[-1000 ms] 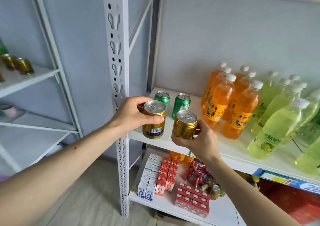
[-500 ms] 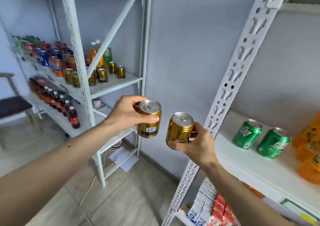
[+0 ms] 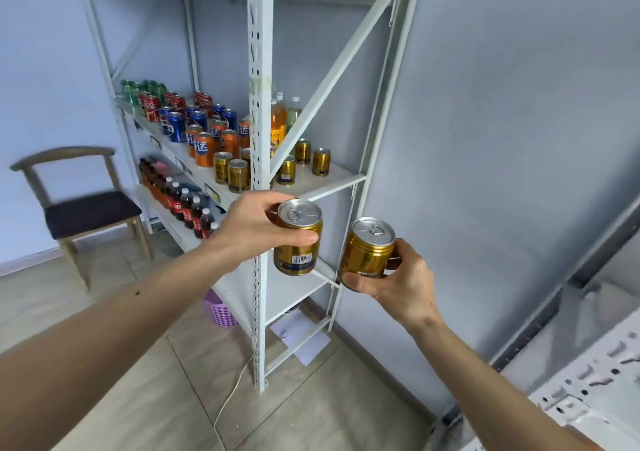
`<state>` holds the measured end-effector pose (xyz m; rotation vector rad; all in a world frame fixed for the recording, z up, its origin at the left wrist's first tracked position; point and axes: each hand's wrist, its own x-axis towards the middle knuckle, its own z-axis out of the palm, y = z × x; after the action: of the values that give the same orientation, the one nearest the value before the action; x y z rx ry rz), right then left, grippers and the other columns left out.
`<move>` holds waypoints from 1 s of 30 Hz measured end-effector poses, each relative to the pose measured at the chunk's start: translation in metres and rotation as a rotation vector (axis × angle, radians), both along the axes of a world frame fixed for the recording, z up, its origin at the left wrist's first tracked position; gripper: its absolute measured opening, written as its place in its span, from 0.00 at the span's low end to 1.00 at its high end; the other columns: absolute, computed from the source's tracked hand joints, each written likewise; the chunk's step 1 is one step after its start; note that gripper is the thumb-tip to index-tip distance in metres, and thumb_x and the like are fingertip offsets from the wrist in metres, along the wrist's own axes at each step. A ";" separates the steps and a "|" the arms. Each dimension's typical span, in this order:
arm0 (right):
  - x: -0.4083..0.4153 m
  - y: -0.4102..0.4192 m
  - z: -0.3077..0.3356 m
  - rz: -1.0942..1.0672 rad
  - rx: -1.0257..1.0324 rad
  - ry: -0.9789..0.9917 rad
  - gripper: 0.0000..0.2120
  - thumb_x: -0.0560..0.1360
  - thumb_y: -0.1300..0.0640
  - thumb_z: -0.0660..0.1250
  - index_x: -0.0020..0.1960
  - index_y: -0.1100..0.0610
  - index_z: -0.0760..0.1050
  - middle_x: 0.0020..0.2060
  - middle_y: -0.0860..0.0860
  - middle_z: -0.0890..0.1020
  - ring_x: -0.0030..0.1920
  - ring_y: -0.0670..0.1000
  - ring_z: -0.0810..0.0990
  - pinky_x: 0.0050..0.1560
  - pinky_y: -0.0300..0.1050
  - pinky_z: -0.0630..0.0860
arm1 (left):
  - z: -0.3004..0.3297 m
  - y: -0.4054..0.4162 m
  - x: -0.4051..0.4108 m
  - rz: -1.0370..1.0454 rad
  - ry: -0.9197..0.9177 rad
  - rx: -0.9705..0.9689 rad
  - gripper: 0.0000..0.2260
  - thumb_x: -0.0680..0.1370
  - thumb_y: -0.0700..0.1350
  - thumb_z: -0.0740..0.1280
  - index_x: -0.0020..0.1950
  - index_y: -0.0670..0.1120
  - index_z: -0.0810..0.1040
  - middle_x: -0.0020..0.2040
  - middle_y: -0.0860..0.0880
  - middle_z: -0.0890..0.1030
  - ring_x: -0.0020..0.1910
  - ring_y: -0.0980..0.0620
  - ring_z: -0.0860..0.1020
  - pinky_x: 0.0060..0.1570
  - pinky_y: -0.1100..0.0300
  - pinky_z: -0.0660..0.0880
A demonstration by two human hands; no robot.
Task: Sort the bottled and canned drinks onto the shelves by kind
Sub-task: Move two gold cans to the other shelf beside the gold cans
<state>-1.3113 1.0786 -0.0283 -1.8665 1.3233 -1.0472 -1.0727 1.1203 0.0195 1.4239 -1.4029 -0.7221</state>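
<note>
Both hands gripping gold cans, held in air before the white rack [image 3: 260, 160].

L hand [image 3: 258, 227] is curling round an upright gold can [image 3: 298, 239], barcode label facing cam; R hand [image 3: 398, 279] is clasping a second gold can [image 3: 367, 251], tilted left. Cans near, not touching. Rack shelf is showing more gold cans [image 3: 237, 173], orange cans w/ "达" script, blue Pepsi cans [image 3: 175, 125], red cans; cola bottles [image 3: 187, 206] below. Vs 0.5 s ago: view is swinging left, rack nearer, green cans gone from sight.

White shelf [image 3: 341, 178] bears gold cans [image 3: 238, 175] and orange cans [image 3: 203, 149].
</note>
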 end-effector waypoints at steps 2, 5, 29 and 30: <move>0.026 -0.018 -0.004 0.043 0.007 0.006 0.30 0.57 0.51 0.84 0.53 0.49 0.73 0.43 0.40 0.80 0.46 0.41 0.80 0.40 0.29 0.74 | -0.005 -0.013 0.025 0.037 -0.012 0.020 0.22 0.63 0.47 0.81 0.55 0.53 0.83 0.49 0.56 0.85 0.52 0.57 0.81 0.51 0.58 0.78; 0.060 -0.046 -0.009 0.096 0.004 0.010 0.32 0.57 0.51 0.84 0.56 0.49 0.72 0.44 0.40 0.79 0.46 0.42 0.80 0.37 0.27 0.74 | -0.008 -0.034 0.056 0.084 -0.053 0.020 0.20 0.63 0.48 0.81 0.53 0.55 0.83 0.48 0.57 0.85 0.51 0.58 0.81 0.51 0.56 0.79; 0.361 -0.146 -0.009 0.319 0.003 0.027 0.33 0.57 0.46 0.83 0.56 0.41 0.70 0.44 0.34 0.79 0.46 0.38 0.79 0.40 0.27 0.74 | 0.006 -0.151 0.342 0.297 -0.071 -0.080 0.20 0.63 0.49 0.81 0.52 0.55 0.82 0.49 0.56 0.84 0.52 0.55 0.82 0.48 0.55 0.81; 0.375 -0.149 -0.007 0.293 0.009 0.020 0.33 0.57 0.46 0.83 0.56 0.42 0.70 0.44 0.35 0.79 0.46 0.38 0.79 0.40 0.28 0.74 | 0.009 -0.159 0.356 0.270 -0.078 -0.079 0.19 0.63 0.48 0.81 0.52 0.56 0.82 0.48 0.57 0.84 0.51 0.56 0.82 0.49 0.55 0.81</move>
<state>-0.9358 0.9298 -0.0352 -1.9945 1.0226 -0.8702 -0.7166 0.9610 0.0284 1.5548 -1.2520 -0.4381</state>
